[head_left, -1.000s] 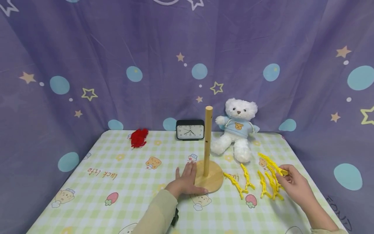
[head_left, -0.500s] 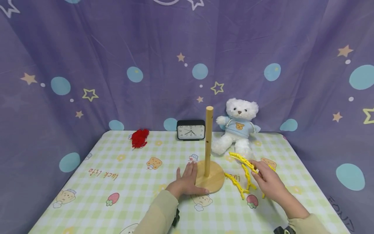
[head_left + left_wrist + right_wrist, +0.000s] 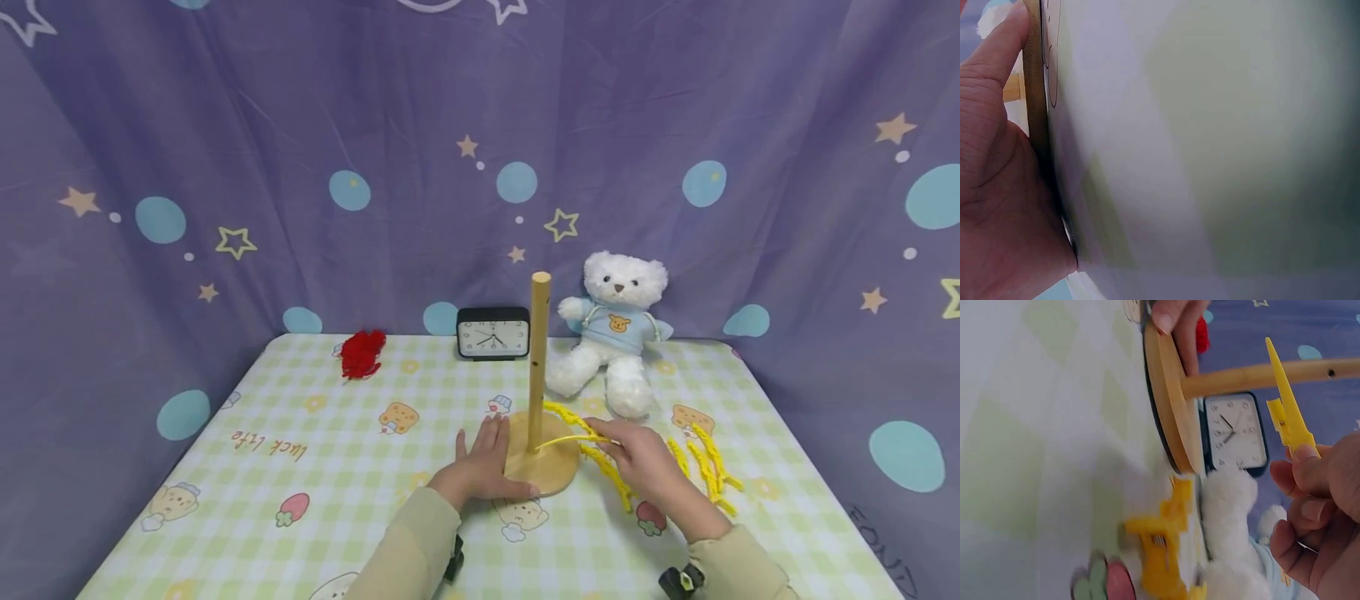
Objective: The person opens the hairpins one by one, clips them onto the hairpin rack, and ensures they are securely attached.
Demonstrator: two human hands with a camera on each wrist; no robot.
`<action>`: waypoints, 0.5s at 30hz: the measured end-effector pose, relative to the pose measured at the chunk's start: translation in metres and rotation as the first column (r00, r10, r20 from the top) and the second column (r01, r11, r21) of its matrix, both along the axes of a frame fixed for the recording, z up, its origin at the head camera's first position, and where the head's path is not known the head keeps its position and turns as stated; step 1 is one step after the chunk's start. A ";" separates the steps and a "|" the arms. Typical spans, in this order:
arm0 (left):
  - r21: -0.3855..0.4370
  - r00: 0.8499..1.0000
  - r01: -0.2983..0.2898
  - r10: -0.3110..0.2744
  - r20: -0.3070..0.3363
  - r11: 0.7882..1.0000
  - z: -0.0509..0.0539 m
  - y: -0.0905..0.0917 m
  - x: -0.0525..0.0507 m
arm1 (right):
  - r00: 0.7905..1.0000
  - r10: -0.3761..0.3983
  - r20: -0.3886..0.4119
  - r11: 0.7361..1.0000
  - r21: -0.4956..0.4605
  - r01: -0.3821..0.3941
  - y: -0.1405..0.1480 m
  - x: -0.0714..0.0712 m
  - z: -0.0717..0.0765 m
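A wooden post (image 3: 537, 358) stands upright on a round wooden base (image 3: 553, 471). My left hand (image 3: 482, 471) rests on the base's left edge with fingers spread; in the left wrist view its thumb (image 3: 997, 56) lies on the rim. My right hand (image 3: 641, 458), right of the post, pinches a yellow branch-like piece (image 3: 570, 438) between thumb and fingertips; in the right wrist view that piece (image 3: 1286, 394) tapers to a point near the post (image 3: 1247, 380). Another yellow piece (image 3: 611, 479) lies under the right hand, and several more (image 3: 708, 467) lie to its right.
A white teddy bear (image 3: 618, 333) in a blue top sits at the back, beside a black alarm clock (image 3: 492, 335). Red stringy material (image 3: 362, 355) lies at the back left. A checked cloth (image 3: 337, 492) covers the table, with a purple curtain (image 3: 420, 100) behind.
My right hand has moved left from the yellow pieces toward the post, carrying one of them. The left hand has stayed on the base.
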State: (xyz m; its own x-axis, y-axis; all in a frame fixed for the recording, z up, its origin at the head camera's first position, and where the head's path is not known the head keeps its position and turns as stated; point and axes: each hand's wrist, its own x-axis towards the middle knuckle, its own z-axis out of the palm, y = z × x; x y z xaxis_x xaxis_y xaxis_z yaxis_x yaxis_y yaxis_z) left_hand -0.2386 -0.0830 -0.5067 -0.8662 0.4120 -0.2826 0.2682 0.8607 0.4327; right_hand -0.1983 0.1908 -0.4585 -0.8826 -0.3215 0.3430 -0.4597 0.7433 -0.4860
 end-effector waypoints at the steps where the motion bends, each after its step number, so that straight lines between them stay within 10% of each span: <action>1: -0.001 1.000 -0.003 0.003 0.000 1.000 -0.001 0.000 -0.001 | 1.000 -0.002 -0.001 1.000 -0.003 0.002 -0.004 -0.001 -0.001; 15: -0.004 1.000 0.000 -0.001 -0.013 1.000 -0.002 0.002 -0.002 | 1.000 0.007 -0.010 1.000 -0.028 -0.008 -0.041 -0.017 -0.002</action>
State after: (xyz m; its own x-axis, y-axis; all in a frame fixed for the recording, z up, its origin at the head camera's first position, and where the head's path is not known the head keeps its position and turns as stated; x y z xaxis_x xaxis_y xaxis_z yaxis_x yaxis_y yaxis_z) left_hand -0.2404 -0.0808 -0.5083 -0.8697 0.4113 -0.2730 0.2743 0.8624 0.4255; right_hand -0.2150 0.1497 -0.4603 -0.8767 -0.3181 0.3609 -0.4701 0.7259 -0.5021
